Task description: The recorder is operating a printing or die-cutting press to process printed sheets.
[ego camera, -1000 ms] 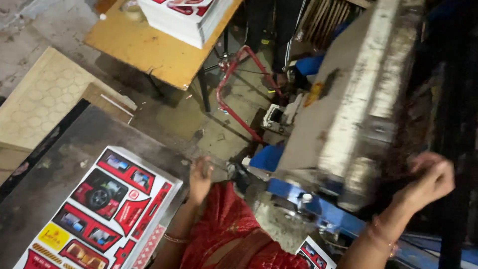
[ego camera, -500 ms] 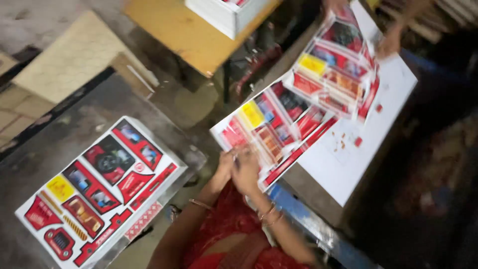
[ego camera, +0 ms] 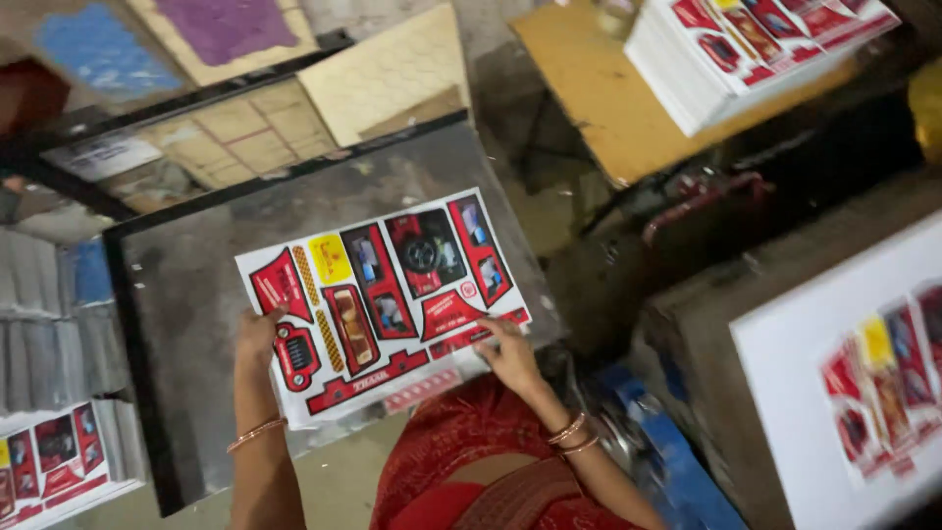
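Printed card sheet, red with cut-out shapes, lies flat on the dark grey surface, held at both near corners. A stack of like sheets sits on the wooden table beyond. Left hand grips the sheet's left edge; right hand pinches its lower right edge.

Dim, cluttered workshop seen from above. Dark grey metal table with a black rim at centre; orange-brown wooden table top right bearing a stack of printed sheets. Pale perforated boards leaning behind, blue and purple panels upper left. Blue metal frame lower right, over stained concrete floor.
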